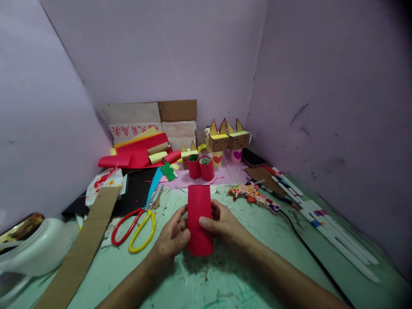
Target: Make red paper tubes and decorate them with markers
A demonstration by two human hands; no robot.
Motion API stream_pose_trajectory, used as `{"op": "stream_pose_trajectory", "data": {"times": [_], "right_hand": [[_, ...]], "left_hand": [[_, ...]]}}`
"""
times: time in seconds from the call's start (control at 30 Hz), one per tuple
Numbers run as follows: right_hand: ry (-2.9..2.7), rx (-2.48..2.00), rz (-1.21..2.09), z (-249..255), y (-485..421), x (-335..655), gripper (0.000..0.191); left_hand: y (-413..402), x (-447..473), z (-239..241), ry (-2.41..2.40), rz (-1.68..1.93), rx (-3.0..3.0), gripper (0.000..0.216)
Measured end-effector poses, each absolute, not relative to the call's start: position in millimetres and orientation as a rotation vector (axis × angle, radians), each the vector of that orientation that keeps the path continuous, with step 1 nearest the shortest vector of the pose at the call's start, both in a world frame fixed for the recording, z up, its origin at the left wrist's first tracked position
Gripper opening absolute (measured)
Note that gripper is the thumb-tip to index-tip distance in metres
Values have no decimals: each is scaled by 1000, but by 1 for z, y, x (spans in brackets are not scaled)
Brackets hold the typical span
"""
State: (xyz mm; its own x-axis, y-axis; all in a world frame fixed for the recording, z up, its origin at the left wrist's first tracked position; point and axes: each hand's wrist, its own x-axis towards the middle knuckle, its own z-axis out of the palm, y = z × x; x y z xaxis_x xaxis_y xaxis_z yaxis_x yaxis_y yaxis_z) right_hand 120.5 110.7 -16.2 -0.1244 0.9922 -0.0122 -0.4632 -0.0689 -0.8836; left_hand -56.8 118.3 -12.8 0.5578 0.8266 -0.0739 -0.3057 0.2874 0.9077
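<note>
While the red paper (198, 204) points lengthwise forward, the right hand (222, 221) clamps its right edge, the left hand (174, 234) parted beside its left.

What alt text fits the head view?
The right hand grips red paper over a green table; the left hand is at its left edge. Scissors lie to the left, a corded tool to the right; behind stand red tubes and eared cardboard figures.

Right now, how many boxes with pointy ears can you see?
3. One box is on the yellow cup, one is on the pink cup, and one is lower, partly behind the red tubes. More could be hidden behind.
</note>
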Motion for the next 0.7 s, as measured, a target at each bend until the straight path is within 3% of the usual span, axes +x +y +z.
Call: {"op": "stream_pose_trajectory", "data": {"times": [0.2,0.37,0.43,0.57,0.7], "right_hand": [[-826,-762,1709,-8,102,117,56],[-651,-787,1669,-7,105,117,53],[-571,-823,1629,-8,109,118,51],[-439,-838,1635,-8,115,121,41],[-432,-840,1648,-7,116,124,32]], "left_hand": [[118,-58,-12,661,647,1180,93],[130,-97,10,1329,719,2116,52],[141,-123,13,1747,521,2247,58],[159,-153,6,1965,-153,2373,66],[159,-143,8,2038,-216,2284,68]]}}
